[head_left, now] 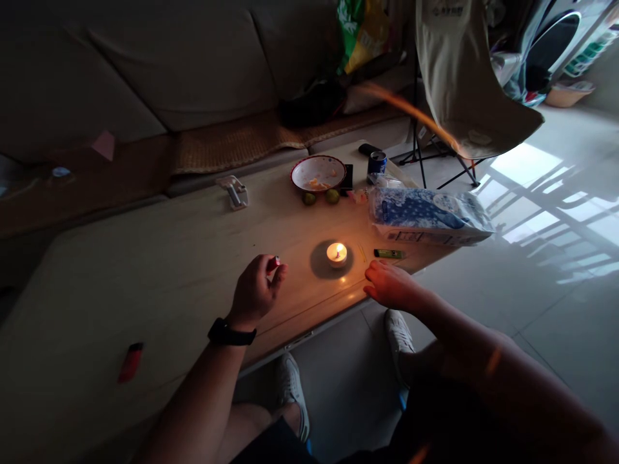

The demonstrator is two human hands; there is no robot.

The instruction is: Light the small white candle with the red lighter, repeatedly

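Note:
My left hand (pixel 254 291), with a black watch on its wrist, is closed around a small red lighter (pixel 274 262); only its metal-topped end shows. To its right a lit tealight candle (pixel 336 255) stands upright on the table, its flame burning. My right hand (pixel 389 285) hovers by the table's front edge, right of the candle. Its fingers are bent with a gap to the thumb, and I see nothing in them. Thin yellow sticks (pixel 362 252) and a flat green-and-black item (pixel 389 254) lie just beyond that hand.
Another red lighter (pixel 130 362) lies on the pale table (pixel 159 264) at left. Farther back are a white open case (pixel 234 193), a bowl (pixel 314 169), two green fruits (pixel 332 196), a blue can (pixel 377 162) and a blue-and-white plastic pack (pixel 430 212). A folding chair (pixel 469 90) stands behind.

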